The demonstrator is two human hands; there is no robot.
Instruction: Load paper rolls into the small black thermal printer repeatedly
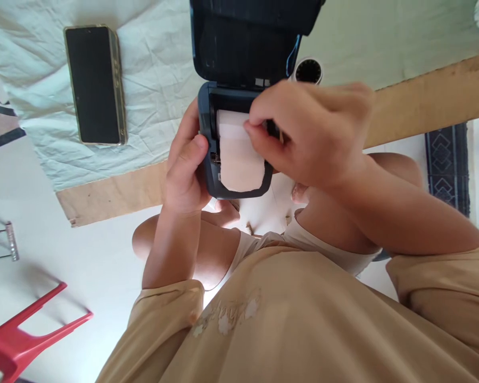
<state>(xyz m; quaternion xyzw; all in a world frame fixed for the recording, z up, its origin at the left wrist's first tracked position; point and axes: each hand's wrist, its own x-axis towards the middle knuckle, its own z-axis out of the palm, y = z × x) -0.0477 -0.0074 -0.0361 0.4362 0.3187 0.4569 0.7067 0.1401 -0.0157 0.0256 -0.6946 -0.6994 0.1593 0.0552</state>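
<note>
Matt dark plastic on the printer (239, 64); smooth white paper (239, 159) inside. Glossy black glass on the phone (95, 85), gilt metallic rim. Creased pale cloth (155, 69) over rough bare wood of the desk (423, 101). Glossy red plastic stool (19, 335).

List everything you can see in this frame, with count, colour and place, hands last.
printer: one, dark blue, lid open, held at the table edge, centre.
paper roll: one, white, sitting in the printer's open bay.
phone: one, black screen with gold rim, lying flat on the cloth, upper left.
cloth: one, pale green-white, creased, covering the table.
table: one, bare wooden edge showing below the cloth.
round dial: one, black with a white rim, behind the printer.
red chair: one, lower left on the floor.
left hand: grips the printer's left side.
right hand: fingertips pinch the paper roll.
</note>
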